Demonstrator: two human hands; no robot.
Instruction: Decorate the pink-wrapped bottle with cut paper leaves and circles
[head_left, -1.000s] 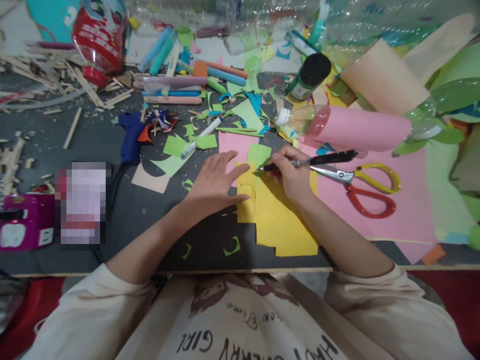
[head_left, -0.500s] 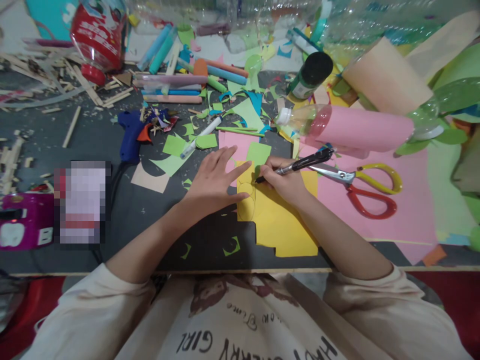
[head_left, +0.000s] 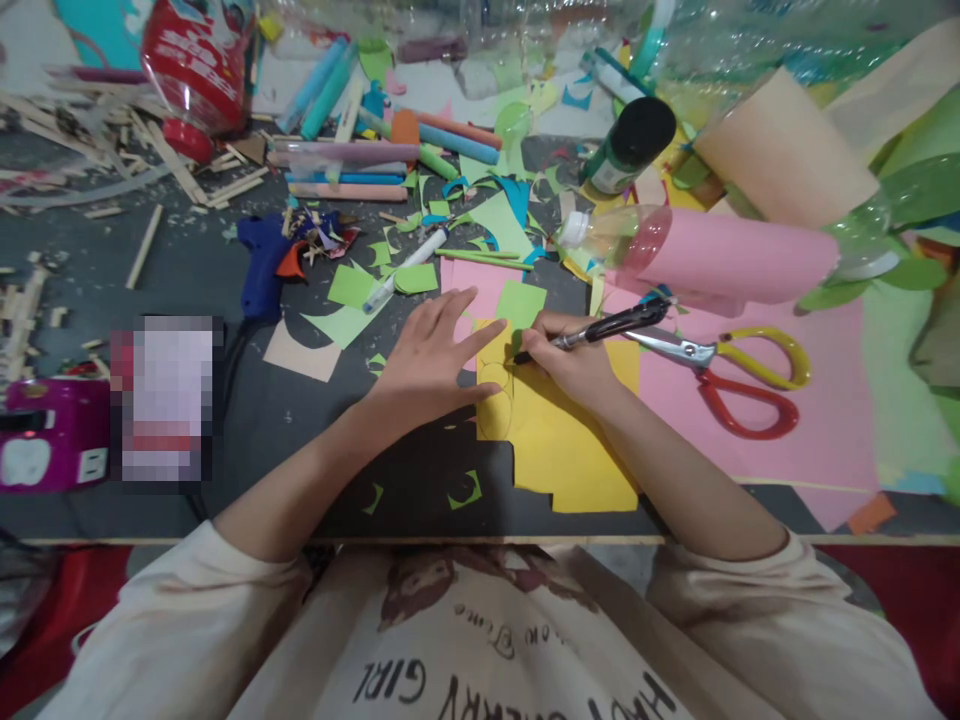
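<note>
A dark grey tabletop point(head_left: 255, 420) spreads before the person, bearing a large pink paper sheet point(head_left: 825, 445) on the right. A clear plastic bottle with a pink paper wrap point(head_left: 742, 260) lies near the sheet's far edge. The yellow paper with a stepped lower edge point(head_left: 574, 445) lies between the person's forearms, rounded outlines drawn on its left part. Steel scissors with yellow and red handles point(head_left: 697, 354) rest on the pink sheet. The left hand point(head_left: 429, 355), fingers spread wide, reaches thumb and forefinger over the outlined part. The right hand point(head_left: 574, 362) grips a slim black-and-clear pen point(head_left: 621, 324), tip beside the outlines.
</note>
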